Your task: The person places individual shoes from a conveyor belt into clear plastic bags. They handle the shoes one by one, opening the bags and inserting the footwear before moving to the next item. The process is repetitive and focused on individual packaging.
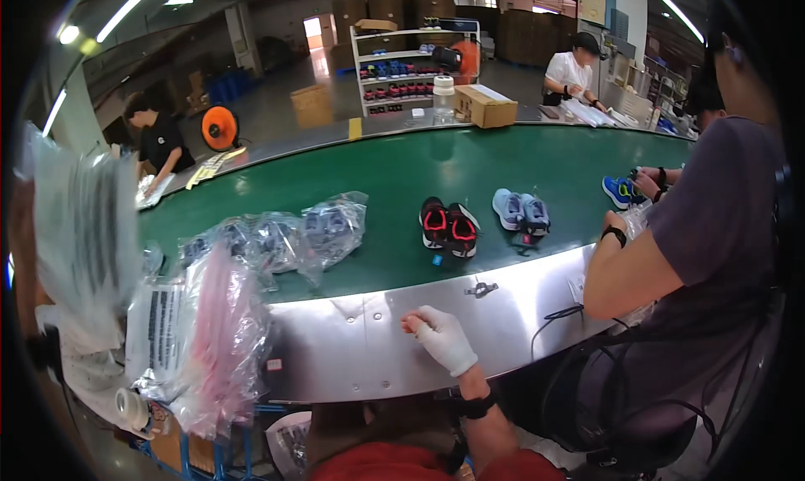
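My right hand [440,338], in a white glove with bare fingertips, hovers over the bare metal ledge [335,364]. Its fingers are curled closed, and nothing shows in them. Beyond it, a pair of black and red sneakers [449,229] and a pair of light blue sneakers [520,211] rest on the green conveyor belt [394,171]. Shoes in clear plastic bags [331,225] lie farther left on the belt. A small dark buckle-like piece [481,291] is on the ledge. I cannot see my left hand.
Clear and pink plastic bags [220,330] are piled at the ledge's left end; a blurred bundle of bags [80,246] is beside them. A co-worker [704,204] at right handles blue shoes [620,191]. Across the belt stand a cardboard box [486,108] and two people.
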The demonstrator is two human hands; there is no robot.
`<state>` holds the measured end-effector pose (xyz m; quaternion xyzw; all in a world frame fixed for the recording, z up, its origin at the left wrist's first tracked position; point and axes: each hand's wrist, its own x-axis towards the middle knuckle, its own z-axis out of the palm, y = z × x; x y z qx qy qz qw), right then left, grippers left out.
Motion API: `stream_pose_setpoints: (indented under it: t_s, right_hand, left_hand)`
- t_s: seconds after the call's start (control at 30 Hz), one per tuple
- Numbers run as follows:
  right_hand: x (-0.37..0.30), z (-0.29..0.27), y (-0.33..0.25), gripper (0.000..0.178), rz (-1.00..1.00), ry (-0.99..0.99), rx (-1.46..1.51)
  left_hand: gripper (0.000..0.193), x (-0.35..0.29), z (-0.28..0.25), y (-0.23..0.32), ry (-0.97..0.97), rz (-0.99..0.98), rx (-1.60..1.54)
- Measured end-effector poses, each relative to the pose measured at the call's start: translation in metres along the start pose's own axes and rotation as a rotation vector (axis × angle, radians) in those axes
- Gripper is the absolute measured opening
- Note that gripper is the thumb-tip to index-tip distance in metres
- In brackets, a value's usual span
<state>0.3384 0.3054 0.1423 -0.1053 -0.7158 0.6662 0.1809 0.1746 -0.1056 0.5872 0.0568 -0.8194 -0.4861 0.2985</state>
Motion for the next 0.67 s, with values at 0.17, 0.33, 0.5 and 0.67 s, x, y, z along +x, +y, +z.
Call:
stream_pose_setpoints:
  t_s: [0.17,0.33,0.5,0.67]
  right_hand:
    - [-0.003,-0.003,0.016,0.025,0.075,0.014,0.03]
    - [-0.004,-0.014,0.023,0.024,0.158,-0.008,-0.011]
    - [0.013,-0.029,0.025,0.014,0.061,0.24,-0.232]
    - [0.022,-0.034,0.04,0.011,-0.009,0.292,-0.407]
  left_hand:
    - [0.022,-0.033,0.128,-0.228,-0.533,0.709,0.289]
    - [0.012,-0.115,0.155,-0.294,-0.632,0.441,0.122]
    - [0.012,-0.12,0.126,-0.3,-0.711,0.21,0.206]
    - [0.028,-0.129,0.115,-0.315,-0.738,0.433,0.678]
